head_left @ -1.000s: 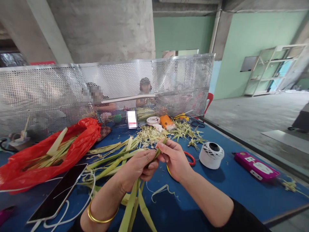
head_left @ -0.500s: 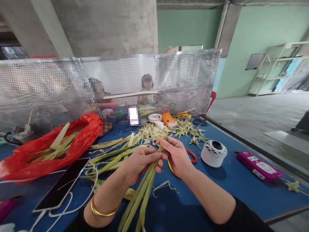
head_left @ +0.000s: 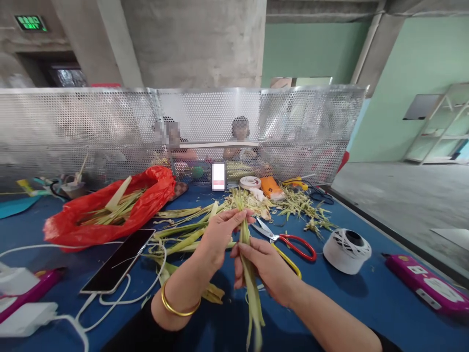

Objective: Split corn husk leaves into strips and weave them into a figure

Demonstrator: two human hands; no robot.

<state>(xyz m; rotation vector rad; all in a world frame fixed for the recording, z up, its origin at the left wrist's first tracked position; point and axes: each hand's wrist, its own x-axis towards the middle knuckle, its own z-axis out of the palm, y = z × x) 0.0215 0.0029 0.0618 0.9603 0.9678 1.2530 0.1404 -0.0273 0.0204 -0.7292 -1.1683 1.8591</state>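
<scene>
A bundle of pale green corn husk strips (head_left: 249, 276) runs between both hands, its loose ends hanging towards me. My left hand (head_left: 227, 226), with a gold bangle on the wrist, pinches the bundle near its far end. My right hand (head_left: 261, 261) is closed round it lower down, thumb on top. Scissors (head_left: 273, 238) with one red and one yellow handle lie just right of my hands, blades partly apart. More husk strips (head_left: 185, 239) are spread on the table left of my hands.
A red plastic bag (head_left: 106, 233) of husks and a phone (head_left: 119, 261) with white cables lie left. Husk scraps (head_left: 304, 208), a white thread spool (head_left: 346, 259) and a purple box (head_left: 427, 283) lie right. Behind a perforated metal screen (head_left: 205, 115) sit two people.
My hands have swapped places along the bundle: the left is now at the far end, the right lower down. The husk ends have swung right. The scissors are uncovered, and the view has turned left.
</scene>
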